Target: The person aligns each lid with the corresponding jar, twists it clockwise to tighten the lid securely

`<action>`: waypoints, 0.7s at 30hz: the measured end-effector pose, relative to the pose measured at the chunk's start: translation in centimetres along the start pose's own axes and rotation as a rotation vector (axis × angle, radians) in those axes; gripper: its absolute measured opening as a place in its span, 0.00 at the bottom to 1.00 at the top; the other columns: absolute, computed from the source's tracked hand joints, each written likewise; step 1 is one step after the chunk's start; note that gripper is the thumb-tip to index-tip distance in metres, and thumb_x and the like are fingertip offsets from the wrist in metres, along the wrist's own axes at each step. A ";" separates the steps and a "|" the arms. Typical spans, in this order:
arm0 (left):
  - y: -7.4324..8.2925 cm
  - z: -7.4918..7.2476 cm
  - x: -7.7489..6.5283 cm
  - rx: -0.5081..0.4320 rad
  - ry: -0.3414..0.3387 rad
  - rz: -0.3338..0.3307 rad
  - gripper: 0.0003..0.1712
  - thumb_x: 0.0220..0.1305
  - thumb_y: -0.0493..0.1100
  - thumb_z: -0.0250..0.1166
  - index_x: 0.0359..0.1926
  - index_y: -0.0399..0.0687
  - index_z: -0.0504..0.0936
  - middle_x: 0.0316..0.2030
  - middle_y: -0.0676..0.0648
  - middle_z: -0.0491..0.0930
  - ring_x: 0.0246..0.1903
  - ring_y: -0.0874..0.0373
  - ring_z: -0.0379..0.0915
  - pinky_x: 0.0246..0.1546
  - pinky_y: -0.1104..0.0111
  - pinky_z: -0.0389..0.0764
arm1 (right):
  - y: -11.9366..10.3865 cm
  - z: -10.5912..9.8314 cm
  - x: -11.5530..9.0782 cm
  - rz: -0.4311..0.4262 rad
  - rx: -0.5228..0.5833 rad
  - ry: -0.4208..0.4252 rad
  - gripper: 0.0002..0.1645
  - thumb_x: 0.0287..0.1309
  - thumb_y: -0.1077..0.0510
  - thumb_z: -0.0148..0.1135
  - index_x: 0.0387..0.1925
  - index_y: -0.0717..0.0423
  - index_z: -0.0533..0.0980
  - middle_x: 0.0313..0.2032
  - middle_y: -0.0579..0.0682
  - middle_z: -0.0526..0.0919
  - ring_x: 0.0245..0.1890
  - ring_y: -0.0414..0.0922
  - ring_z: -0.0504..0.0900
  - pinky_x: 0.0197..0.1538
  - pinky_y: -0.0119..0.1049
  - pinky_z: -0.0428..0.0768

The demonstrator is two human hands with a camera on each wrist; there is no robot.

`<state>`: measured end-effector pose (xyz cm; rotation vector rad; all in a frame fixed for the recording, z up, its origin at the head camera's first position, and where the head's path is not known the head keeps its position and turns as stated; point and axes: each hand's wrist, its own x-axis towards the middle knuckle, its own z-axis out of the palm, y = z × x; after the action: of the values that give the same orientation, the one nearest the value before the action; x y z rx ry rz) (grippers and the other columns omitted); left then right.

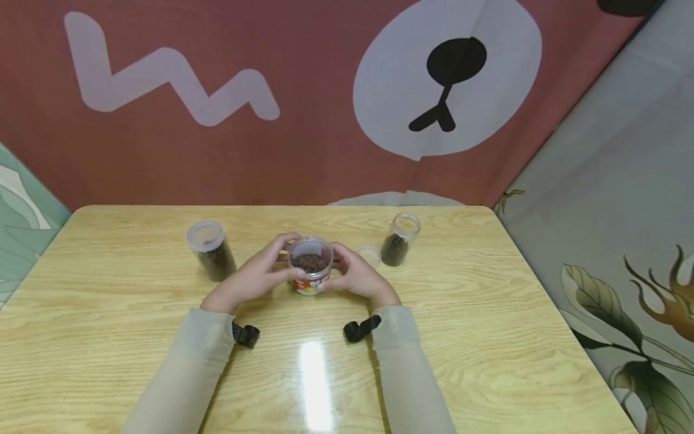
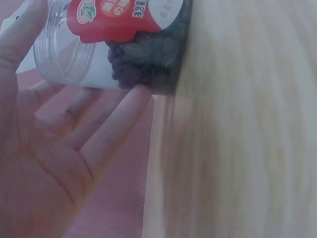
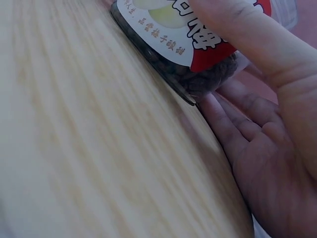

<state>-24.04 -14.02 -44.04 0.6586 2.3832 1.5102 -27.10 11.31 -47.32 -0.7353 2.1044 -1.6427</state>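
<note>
A short, clear plastic jar with a red label stands in the middle of the table, its top uncovered. Dark brown dried pieces fill its lower part. My left hand holds the jar from the left, thumb at the front and fingers reaching round behind. From the opposite side my right hand grips it, the thumb lying across the label in the right wrist view. In the left wrist view the jar shows dark lumps against its wall, and a left fingertip touches near its base.
Left of the hands stands a taller clear jar with a lid on and dark contents. At the right is an uncovered clear jar, half full of dark bits. A round clear lid lies beside it. The wooden table meets a printed curtain behind.
</note>
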 end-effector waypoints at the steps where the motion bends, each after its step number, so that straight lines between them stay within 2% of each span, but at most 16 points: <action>1: 0.0 0.0 0.0 0.001 -0.003 0.006 0.43 0.70 0.51 0.67 0.77 0.49 0.55 0.65 0.38 0.67 0.66 0.34 0.67 0.65 0.44 0.71 | 0.0 0.0 0.0 0.001 0.002 0.001 0.42 0.52 0.69 0.76 0.68 0.53 0.70 0.64 0.50 0.75 0.65 0.47 0.74 0.70 0.44 0.69; 11: -0.1 -0.1 -0.1 0.008 -0.022 0.026 0.41 0.72 0.48 0.64 0.78 0.50 0.54 0.67 0.38 0.66 0.67 0.34 0.65 0.65 0.42 0.69 | 0.0 0.0 -0.1 -0.011 0.030 -0.004 0.44 0.52 0.71 0.75 0.70 0.55 0.69 0.65 0.53 0.75 0.65 0.50 0.74 0.70 0.46 0.70; 21: 0.0 -0.2 0.0 0.000 -0.033 0.028 0.43 0.72 0.47 0.64 0.78 0.46 0.52 0.68 0.36 0.64 0.67 0.33 0.64 0.65 0.42 0.70 | 0.1 -0.1 -0.1 -0.006 0.014 -0.006 0.44 0.52 0.70 0.76 0.70 0.54 0.69 0.65 0.53 0.75 0.65 0.51 0.74 0.69 0.47 0.72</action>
<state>-24.08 -14.17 -43.97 0.7140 2.3592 1.4994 -27.14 11.45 -47.40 -0.7417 2.0865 -1.6549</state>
